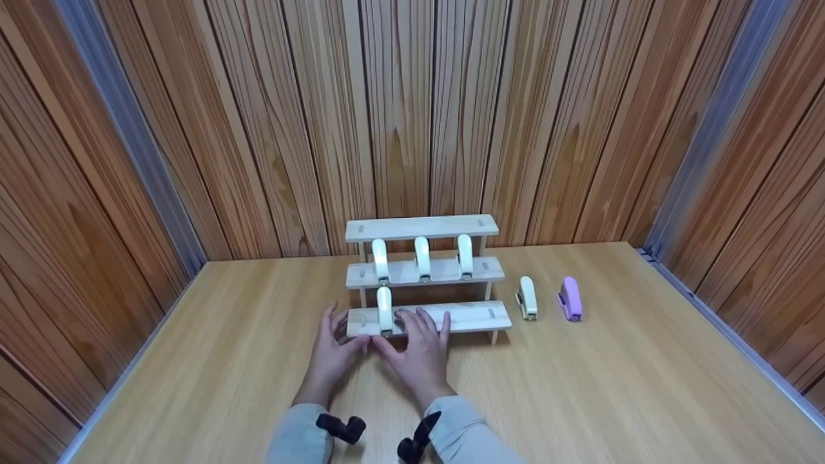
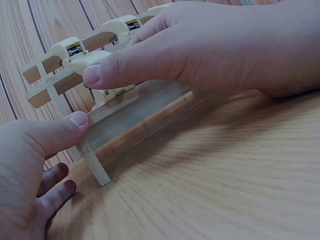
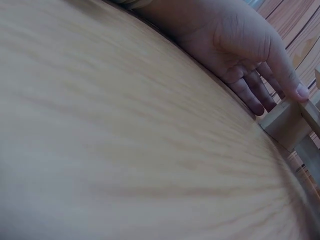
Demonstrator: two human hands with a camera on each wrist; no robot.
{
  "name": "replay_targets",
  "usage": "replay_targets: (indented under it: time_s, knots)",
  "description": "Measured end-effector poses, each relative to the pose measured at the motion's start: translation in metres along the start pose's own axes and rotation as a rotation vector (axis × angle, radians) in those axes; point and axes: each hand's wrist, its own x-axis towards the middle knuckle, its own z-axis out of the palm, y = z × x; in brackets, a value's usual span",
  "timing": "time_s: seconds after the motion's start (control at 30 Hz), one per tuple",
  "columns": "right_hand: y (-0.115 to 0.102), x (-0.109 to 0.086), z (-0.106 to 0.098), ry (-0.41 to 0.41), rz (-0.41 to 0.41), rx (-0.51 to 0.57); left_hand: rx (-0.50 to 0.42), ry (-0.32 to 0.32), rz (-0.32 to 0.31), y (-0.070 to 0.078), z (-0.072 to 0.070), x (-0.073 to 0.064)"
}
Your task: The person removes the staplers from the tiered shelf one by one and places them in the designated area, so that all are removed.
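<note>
A three-tier wooden rack (image 1: 422, 227) stands on the table, with a pale stapler (image 1: 384, 309) upright on the left part of its bottom tier. My left hand (image 1: 330, 351) holds the left end of that tier, its thumb on the front corner. My right hand (image 1: 422, 354) reaches over the tier just right of the stapler, fingers spread. In the left wrist view, the straight right thumb (image 2: 125, 65) crosses before the stapler and hides part of it. The right wrist view shows the left thumb (image 3: 295, 87) on the rack's corner.
Three pale staplers stand on the middle tier, including a central one (image 1: 422, 258). To the rack's right, another pale stapler (image 1: 526, 298) and a purple stapler (image 1: 570, 299) stand on the table (image 1: 612, 386). Wood-panelled walls (image 1: 399, 129) enclose the back and sides.
</note>
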Motion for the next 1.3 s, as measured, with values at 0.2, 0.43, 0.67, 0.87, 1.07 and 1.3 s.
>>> replay_targets:
  time_s: [0.2,0.43,0.67,0.87,1.07,1.3]
  knots:
    - [0.0001,0.0024,0.0002,-0.004,-0.009,-0.015,-0.001,0.001,-0.007,0.0018,-0.0005,0.0006]
    - [-0.0011,0.0052,0.0007,-0.005,-0.005,-0.024,0.007,0.001,-0.001,0.0056,-0.0006,0.0015]
    - [-0.0006,0.0038,0.0017,-0.015,0.001,-0.036,0.021,0.010,0.008,0.0056,0.0008,-0.0004]
    - [0.0006,0.0027,0.0032,-0.031,-0.001,-0.062,0.024,0.003,0.014,0.0020,0.0016,-0.0028]
    - [0.0005,0.0034,0.0036,-0.040,-0.005,-0.063,0.010,0.003,0.011,0.0015,0.0007,-0.0021]
    - [0.0012,0.0032,0.0045,-0.027,-0.011,-0.038,0.009,-0.004,0.000,0.0002,-0.0013,-0.0021]
